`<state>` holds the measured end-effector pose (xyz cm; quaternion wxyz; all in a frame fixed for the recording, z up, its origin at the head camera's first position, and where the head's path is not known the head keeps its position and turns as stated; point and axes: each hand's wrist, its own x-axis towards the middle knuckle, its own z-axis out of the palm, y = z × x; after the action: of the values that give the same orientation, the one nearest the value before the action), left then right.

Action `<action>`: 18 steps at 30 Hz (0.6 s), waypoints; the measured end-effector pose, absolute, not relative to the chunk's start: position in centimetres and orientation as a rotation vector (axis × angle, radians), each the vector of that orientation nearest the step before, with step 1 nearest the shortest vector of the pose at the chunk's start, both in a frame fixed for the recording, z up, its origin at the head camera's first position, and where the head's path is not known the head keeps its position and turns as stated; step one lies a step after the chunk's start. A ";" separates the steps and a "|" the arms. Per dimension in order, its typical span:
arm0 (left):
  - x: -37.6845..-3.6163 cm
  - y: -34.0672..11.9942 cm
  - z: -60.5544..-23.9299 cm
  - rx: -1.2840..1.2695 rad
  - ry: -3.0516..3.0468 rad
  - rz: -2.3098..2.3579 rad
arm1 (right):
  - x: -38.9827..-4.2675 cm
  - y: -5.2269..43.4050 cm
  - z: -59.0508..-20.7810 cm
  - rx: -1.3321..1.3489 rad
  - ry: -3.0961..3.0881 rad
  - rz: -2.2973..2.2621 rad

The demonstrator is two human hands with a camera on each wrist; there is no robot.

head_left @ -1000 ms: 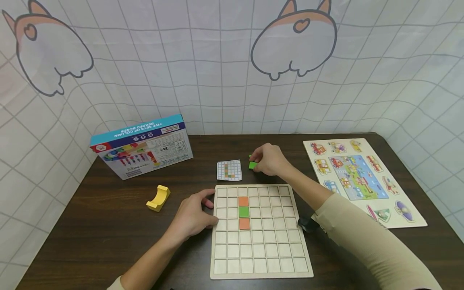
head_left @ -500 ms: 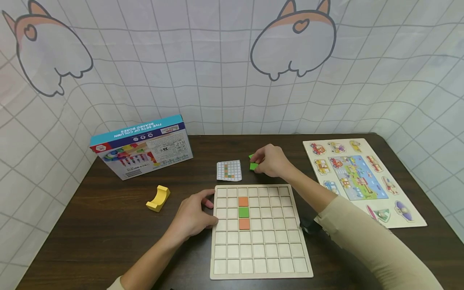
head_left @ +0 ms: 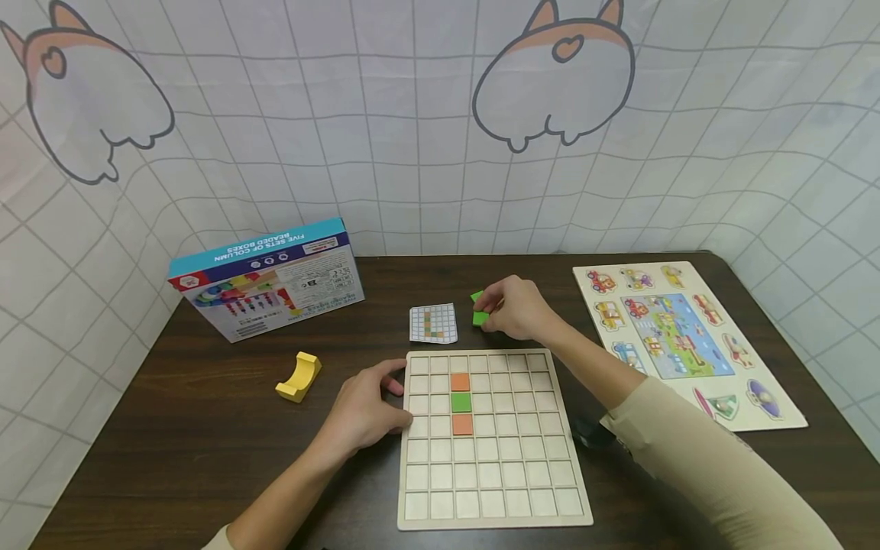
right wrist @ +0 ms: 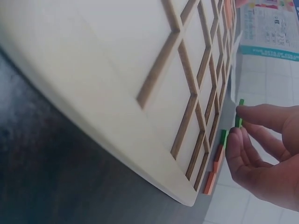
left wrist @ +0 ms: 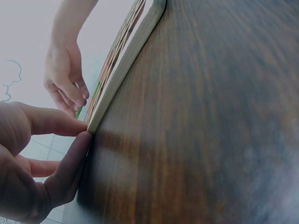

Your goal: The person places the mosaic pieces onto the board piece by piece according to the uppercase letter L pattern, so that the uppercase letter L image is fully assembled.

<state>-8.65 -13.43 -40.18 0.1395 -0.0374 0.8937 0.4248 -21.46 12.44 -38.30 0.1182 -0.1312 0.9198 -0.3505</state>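
A wooden grid board (head_left: pixel 495 489) lies on the dark table, with an orange tile (head_left: pixel 461 382), a green tile (head_left: pixel 461 402) and another orange tile (head_left: pixel 463 425) in one column. My left hand (head_left: pixel 364 412) rests at the board's left edge, thumb and fingers touching the rim (left wrist: pixel 100 109). Behind the board my right hand (head_left: pixel 516 308) pinches a green tile (head_left: pixel 480 318) lifted a little off the table; another green tile (head_left: pixel 476 296) lies just behind it. The right wrist view shows the pinched green tile (right wrist: pixel 238 122) between the fingertips and several orange and green tiles (right wrist: pixel 216 163) beside the board (right wrist: pixel 117 93).
A small pattern card (head_left: pixel 434 323) lies behind the board. A yellow arch block (head_left: pixel 299 376) sits at the left, a toy box (head_left: pixel 268 279) behind it. A vehicle peg puzzle (head_left: pixel 687 336) lies at the right. A tiled cloth wall encloses the table.
My right hand has raised the green tile slightly and drawn it a little toward the board. The left hand has stayed at the board's edge.
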 end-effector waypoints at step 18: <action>-8.6 -13.3 -40.2 -0.109 2.588 1.232 | -20.0 12.8 -37.9 -0.436 2.687 -1.030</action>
<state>-8.63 -13.35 -40.25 0.1360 -0.0377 0.8939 0.4254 -20.01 12.78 -37.89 0.1151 -0.1488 0.9171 -0.3516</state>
